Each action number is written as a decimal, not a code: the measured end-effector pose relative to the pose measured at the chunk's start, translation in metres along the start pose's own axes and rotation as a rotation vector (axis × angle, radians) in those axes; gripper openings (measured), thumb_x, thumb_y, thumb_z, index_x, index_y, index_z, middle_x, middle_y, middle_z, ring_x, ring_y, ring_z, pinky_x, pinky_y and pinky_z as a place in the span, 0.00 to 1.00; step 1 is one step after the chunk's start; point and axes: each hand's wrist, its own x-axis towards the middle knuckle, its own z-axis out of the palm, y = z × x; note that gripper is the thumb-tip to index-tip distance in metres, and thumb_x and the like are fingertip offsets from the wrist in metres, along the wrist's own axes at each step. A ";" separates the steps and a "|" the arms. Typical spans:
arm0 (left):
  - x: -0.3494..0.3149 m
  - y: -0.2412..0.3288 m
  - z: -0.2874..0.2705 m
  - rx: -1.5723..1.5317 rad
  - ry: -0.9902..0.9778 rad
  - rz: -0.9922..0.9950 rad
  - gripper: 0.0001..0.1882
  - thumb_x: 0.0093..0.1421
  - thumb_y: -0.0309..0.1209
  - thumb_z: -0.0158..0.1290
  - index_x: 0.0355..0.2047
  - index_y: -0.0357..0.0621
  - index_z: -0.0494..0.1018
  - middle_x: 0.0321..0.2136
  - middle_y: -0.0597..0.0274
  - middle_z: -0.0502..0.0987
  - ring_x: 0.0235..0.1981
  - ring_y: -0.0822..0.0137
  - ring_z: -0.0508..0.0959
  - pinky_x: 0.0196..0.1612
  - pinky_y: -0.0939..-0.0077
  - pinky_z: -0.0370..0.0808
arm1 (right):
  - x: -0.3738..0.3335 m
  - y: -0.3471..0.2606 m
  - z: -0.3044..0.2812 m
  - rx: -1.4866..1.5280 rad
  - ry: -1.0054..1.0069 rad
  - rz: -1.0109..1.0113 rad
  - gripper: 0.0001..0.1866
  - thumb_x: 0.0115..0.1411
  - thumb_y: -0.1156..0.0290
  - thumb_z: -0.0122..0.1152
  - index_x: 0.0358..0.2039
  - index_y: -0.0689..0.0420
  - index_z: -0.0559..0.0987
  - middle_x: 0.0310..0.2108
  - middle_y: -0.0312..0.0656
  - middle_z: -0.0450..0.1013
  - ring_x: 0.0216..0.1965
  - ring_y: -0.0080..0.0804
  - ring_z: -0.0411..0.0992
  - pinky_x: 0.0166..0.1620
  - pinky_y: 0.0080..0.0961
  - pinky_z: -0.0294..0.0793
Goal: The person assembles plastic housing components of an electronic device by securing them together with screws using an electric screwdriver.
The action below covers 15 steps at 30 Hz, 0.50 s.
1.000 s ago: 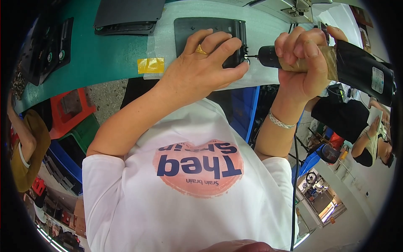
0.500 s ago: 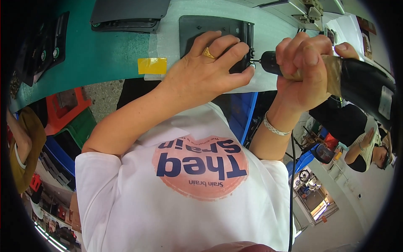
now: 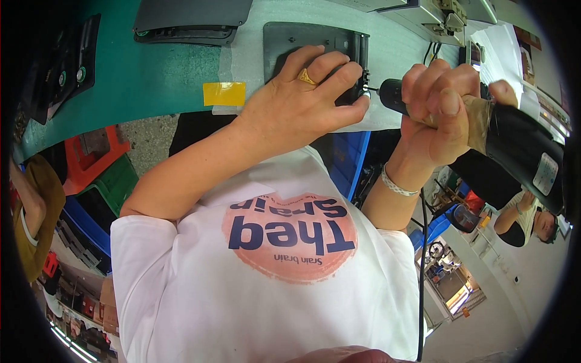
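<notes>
A dark grey plastic panel (image 3: 279,43) lies on the white sheet at the table's near edge. My left hand (image 3: 305,94) rests over it with curled fingers, holding it down, the thumb beside its right edge. My right hand (image 3: 440,106) is wrapped round a black corded electric screwdriver (image 3: 517,142) with tan tape on its body. The screwdriver lies nearly level, its bit pointing left at small fittings along the panel's right edge. Whether the bit touches a screw there is too small to tell.
More dark panels (image 3: 187,23) are stacked beyond my left forearm, with others (image 3: 72,66) at the far left. A yellow label (image 3: 224,94) sticks to the table edge. Grey equipment (image 3: 417,15) stands at the back right. A black cable (image 3: 422,272) hangs down beside me.
The screwdriver's rear end has dropped and my right hand has shifted slightly down. The bit stays by the panel's right edge, and my left hand keeps its hold on the panel.
</notes>
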 end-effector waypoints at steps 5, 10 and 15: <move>0.002 -0.002 -0.002 0.008 0.018 0.020 0.21 0.48 0.33 0.63 0.45 0.64 0.78 0.49 0.62 0.70 0.56 0.59 0.69 0.63 0.55 0.64 | -0.004 0.000 -0.003 0.108 0.124 -0.063 0.25 0.62 0.82 0.63 0.52 0.49 0.61 0.23 0.40 0.69 0.16 0.28 0.65 0.22 0.31 0.73; 0.001 0.001 -0.003 -0.039 0.035 -0.023 0.20 0.49 0.34 0.64 0.45 0.63 0.78 0.48 0.61 0.70 0.55 0.59 0.69 0.62 0.56 0.65 | -0.011 -0.001 0.008 -0.108 0.134 -0.112 0.26 0.61 0.79 0.66 0.53 0.51 0.60 0.22 0.40 0.69 0.15 0.28 0.63 0.23 0.30 0.73; 0.001 0.003 0.001 -0.031 0.054 -0.014 0.20 0.49 0.35 0.64 0.45 0.63 0.78 0.47 0.61 0.70 0.54 0.59 0.70 0.61 0.55 0.66 | -0.005 -0.004 0.003 -0.008 0.155 0.008 0.30 0.62 0.80 0.64 0.60 0.52 0.59 0.23 0.39 0.68 0.16 0.26 0.63 0.23 0.29 0.71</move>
